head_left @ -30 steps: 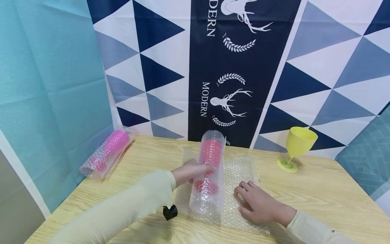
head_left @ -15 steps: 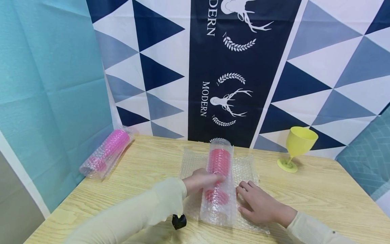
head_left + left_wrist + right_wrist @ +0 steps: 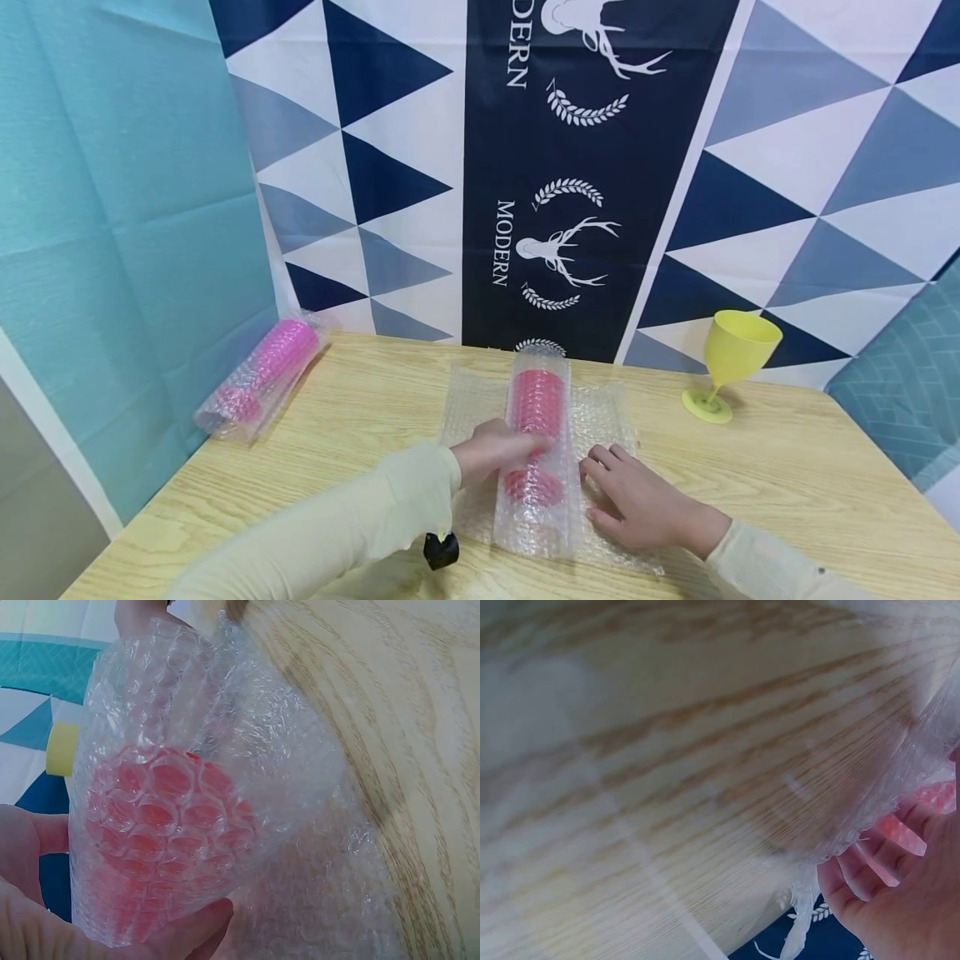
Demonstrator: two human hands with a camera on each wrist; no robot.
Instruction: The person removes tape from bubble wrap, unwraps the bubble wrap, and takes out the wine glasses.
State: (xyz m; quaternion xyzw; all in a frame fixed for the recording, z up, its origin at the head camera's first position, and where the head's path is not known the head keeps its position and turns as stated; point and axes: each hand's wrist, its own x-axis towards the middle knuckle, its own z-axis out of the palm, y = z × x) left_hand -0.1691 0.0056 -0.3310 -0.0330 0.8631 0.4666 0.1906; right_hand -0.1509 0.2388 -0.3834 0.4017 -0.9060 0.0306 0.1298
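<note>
A red goblet lies inside a roll of bubble wrap in the head view, its bowl toward the wall and its round foot toward me. My left hand grips the roll around the goblet's middle, thumb across the top. Up close in the left wrist view, the goblet's foot shows blurred through the bubbles. Beneath the roll lies a flat bubble wrap sheet. My right hand rests on that sheet's right part, fingers loosely bent, just right of the roll. In the right wrist view its fingers touch the plastic's edge.
A yellow goblet stands upright at the table's back right. At the back left lies a pink goblet in bubble wrap. A small black object is under my left wrist. Patterned cloth hangs behind the wooden table.
My left hand has shifted the wrapped red goblet to the right and toward me, laying it lower onto the sheet. The right hand has hardly moved.
</note>
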